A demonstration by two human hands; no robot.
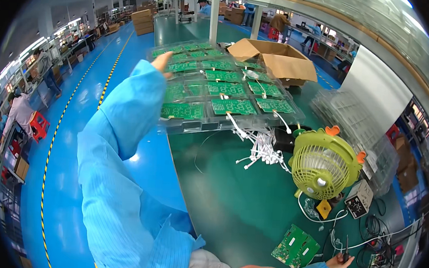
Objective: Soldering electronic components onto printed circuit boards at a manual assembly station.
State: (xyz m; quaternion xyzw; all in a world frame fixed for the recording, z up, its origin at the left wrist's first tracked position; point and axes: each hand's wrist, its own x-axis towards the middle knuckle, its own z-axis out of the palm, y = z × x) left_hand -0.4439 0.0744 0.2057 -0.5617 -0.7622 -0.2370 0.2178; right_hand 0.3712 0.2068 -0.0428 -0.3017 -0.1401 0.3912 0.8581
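My left arm, in a blue sleeve, stretches far forward. At its end my left hand [162,62] is at the left edge of a clear plastic tray [190,126], beside a green circuit board [182,66]. Its finger and thumb look apart; no grip on a board shows. Several green boards lie in rows in the tray, some with white cables. Low on the right, my right hand [336,263] is closed around a soldering iron [345,257], its thin tip upward. Left of this hand, a green circuit board panel [296,248] lies flat on the green bench mat [221,184].
A bundle of white connector cables [263,150] lies before the tray. Right of it stand a green fan [321,171] and a grey control box [359,199], with tangled cords nearby. Behind are an open cardboard box [289,64] and stacked clear trays [349,128].
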